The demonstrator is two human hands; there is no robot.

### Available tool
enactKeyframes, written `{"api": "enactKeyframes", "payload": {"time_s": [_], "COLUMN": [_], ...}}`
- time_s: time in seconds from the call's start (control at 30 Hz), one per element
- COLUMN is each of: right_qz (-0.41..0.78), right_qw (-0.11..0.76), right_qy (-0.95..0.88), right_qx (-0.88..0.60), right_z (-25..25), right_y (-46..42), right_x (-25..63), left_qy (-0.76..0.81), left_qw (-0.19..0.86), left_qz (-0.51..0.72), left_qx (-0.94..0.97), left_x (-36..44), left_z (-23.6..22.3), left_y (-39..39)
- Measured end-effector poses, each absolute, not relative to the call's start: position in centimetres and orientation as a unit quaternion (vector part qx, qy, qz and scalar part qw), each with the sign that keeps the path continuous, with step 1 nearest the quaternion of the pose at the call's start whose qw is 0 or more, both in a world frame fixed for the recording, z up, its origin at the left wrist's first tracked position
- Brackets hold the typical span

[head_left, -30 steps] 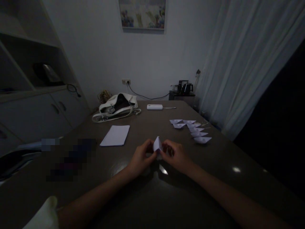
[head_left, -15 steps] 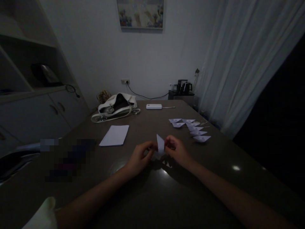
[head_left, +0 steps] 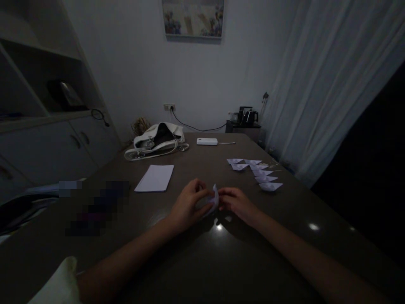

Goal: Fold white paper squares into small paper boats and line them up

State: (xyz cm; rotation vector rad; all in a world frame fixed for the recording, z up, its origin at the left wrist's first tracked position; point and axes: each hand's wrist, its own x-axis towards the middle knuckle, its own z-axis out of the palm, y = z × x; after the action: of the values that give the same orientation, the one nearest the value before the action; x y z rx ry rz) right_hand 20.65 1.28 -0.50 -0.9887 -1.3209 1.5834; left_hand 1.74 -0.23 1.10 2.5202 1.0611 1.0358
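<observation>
A small folded piece of white paper (head_left: 216,197) stands between my two hands, just above the dark table. My left hand (head_left: 190,205) pinches it from the left, with the thumb and fingertips closed on its near side. From the right, my right hand (head_left: 238,203) has its curled fingertips pressed against the paper's edge. Fingers hide part of the folds. To the right lie several folded paper boats (head_left: 270,186) in a loose cluster. A stack of white paper sheets (head_left: 155,178) lies flat to the left of my hands.
A white handbag (head_left: 160,139) sits open at the table's back left. Beside it is a white power bank (head_left: 207,141) with a short cable. Kettles (head_left: 248,116) stand on a low cabinet beyond. A blurred-out patch (head_left: 101,207) covers something at left.
The folded paper has turned from its broad, pointed face to a narrower, opened-looking edge. My left hand has come further around it, and the right fingers have straightened somewhat. The view has shifted slightly.
</observation>
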Motion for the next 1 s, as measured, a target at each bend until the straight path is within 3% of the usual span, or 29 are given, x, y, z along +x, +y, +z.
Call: {"api": "enactKeyframes", "payload": {"time_s": [0.17,0.53,0.8,1.0], "right_qz": [0.705,0.604,0.324,0.294], "right_qw": [0.393,0.395,0.371,0.354], "right_qy": [-0.471,-0.552,-0.714,-0.733], "right_qx": [-0.356,-0.417,-0.497,-0.5], "right_z": [-0.3,-0.2,0.1,0.4], "right_y": [1.1,1.4,1.8,1.5], "right_x": [20.8,21.3,22.5,22.4], "left_qy": [0.335,0.347,0.368,0.403], "left_qw": [0.169,0.423,0.422,0.425], "left_qz": [0.32,0.389,0.414,0.412], "left_qx": [0.87,0.741,0.718,0.699], "left_x": [1.7,2.4,1.8,1.6], "left_z": [1.0,-0.5,-0.5,-1.1], "left_y": [-0.3,-0.2,0.5,1.0]}}
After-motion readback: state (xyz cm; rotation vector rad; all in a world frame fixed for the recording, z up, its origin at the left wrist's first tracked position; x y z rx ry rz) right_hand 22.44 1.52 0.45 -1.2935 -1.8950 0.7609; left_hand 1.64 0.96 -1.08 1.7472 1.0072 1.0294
